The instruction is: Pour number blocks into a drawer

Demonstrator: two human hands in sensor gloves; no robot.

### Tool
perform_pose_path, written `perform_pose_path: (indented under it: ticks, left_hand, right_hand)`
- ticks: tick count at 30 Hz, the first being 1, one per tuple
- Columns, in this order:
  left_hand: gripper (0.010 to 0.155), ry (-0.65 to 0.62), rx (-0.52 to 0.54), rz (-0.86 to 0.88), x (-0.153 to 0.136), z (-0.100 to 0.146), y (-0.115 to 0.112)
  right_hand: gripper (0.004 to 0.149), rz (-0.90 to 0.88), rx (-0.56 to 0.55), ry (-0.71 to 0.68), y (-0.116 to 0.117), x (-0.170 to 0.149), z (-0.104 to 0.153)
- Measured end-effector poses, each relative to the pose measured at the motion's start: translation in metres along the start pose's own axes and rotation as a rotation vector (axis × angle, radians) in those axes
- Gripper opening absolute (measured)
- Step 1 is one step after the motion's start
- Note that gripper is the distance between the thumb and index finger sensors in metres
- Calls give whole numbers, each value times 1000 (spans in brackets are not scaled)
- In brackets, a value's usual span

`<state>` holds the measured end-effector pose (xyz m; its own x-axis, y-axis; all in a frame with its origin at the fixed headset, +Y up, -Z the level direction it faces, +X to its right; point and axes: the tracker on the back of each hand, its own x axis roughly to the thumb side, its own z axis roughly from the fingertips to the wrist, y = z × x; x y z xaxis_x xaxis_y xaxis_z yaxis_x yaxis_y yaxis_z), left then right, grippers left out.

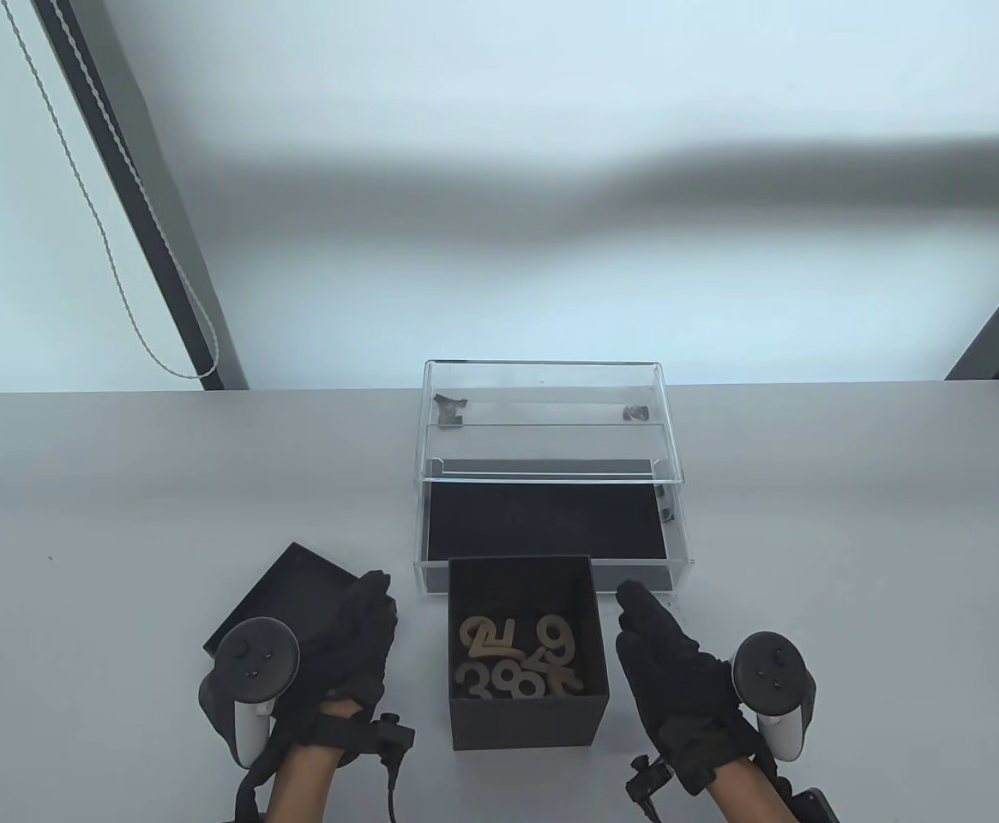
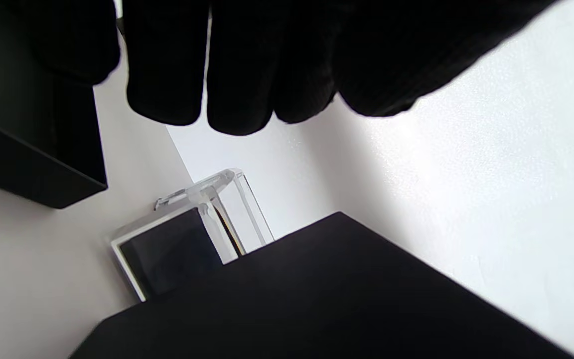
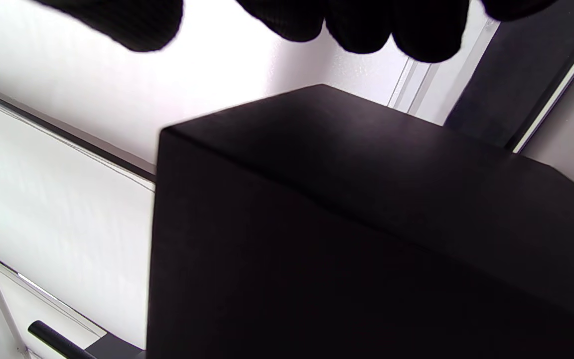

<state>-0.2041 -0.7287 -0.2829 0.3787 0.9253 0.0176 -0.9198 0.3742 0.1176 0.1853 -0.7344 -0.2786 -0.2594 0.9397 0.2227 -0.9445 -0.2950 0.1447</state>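
Sitting upright, mouth up, the black box [image 1: 526, 651] keeps its number blocks [image 1: 516, 658] inside, just before the pulled-out drawer [image 1: 546, 523], whose long axis runs left-right. Pouring remains undone. Both hands flank it untouching: left hand [image 1: 353, 651], right hand [image 1: 671, 660], fingers loosely apart.

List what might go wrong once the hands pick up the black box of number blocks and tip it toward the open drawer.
1. The wooden number blocks lie loose in the black box; a fast tip may throw some past the drawer onto the table.
2. The clear case overhangs the drawer's back part, so the raised box could knock it.
3. Neither the left hand nor the right hand appears to grip the box yet; an uneven grasp may let it slip.
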Motion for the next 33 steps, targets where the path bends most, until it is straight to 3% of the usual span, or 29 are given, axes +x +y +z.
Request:
perform_pose_path:
  ticks: [7, 10, 14, 20, 28, 33]
  left_hand:
    - [72, 66, -116, 237, 6, 1, -37]
    - [79, 107, -215, 263, 6, 0, -49]
    - [84, 134, -256, 253, 0, -3, -61]
    - [84, 218, -348, 465, -17, -2, -75]
    - [79, 214, -311, 545, -15, 4, -82]
    - [78, 126, -314, 570, -3, 7, -79]
  right_hand:
    - [79, -85, -16, 56, 5, -10, -7]
    - [78, -111, -27, 81, 6, -15, -11]
    - [78, -189, -73, 149, 11, -28, -22]
    - [81, -234, 57, 229, 31, -43, -23]
    - [83, -377, 89, 262, 47, -45, -16]
    - [83, -437, 94, 260, 48, -34, -14]
